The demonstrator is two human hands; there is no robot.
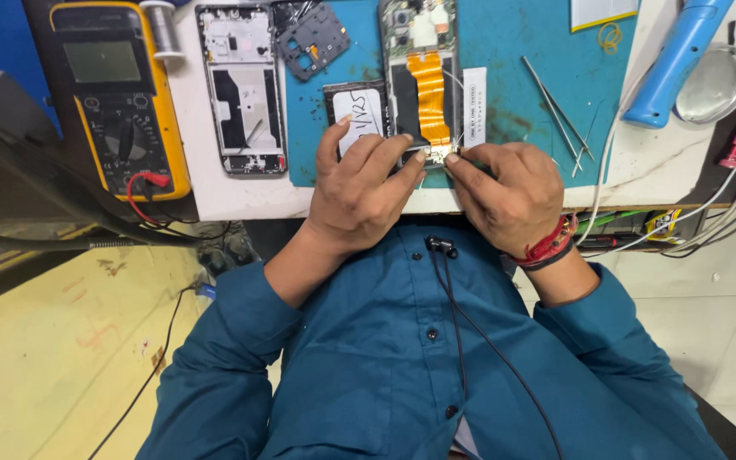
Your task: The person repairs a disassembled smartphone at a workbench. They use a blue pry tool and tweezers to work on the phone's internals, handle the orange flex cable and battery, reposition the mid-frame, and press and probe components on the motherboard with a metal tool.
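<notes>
Head view: opened phone [423,81] bottom edge between both hands' fingertips.

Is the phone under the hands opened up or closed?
Opened: the back-less grey phone shows its circuit board and orange flex ribbon, with left hand and right hand at its bottom edge.

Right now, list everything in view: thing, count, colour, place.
opened phone: 1, orange flex, mat centre
battery: 1, black, white label, under left hand
phone frame: 1, silver, left of mat
cover plate: 1, dark, mat top
multimeter: 1, yellow, far left
tweezers: 1, metal, mat right
hot-air tool: 1, blue, right
dish: 1, metal, right
mat: 1, teal
left hand: on battery
right hand: at phone's lower end
</notes>
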